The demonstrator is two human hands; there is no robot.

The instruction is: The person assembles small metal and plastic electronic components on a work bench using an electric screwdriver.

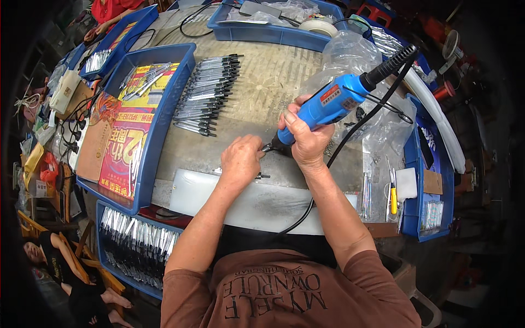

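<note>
My right hand (309,134) grips a blue electric screwdriver (328,104), its black cable running off the top. The tool slants down to the left, and its tip (267,148) meets the fingers of my left hand (241,161). That hand is closed; what it pinches at the tip is mostly hidden by the fingers. Just below the left hand lies a slim pen-like piece (263,176) with a dark end. Beyond it, several silver pen-like pieces with black ends (208,93) are laid side by side in a slanting row.
Blue trays stand around the table: one at left (188,71) with loose slim pieces on coloured paper, one below it (104,232) packed with more, one at back (262,34). Clear plastic bags (350,54) lie at right, near a yellow-handled screwdriver (393,199). Another person's hand (104,26) is far left.
</note>
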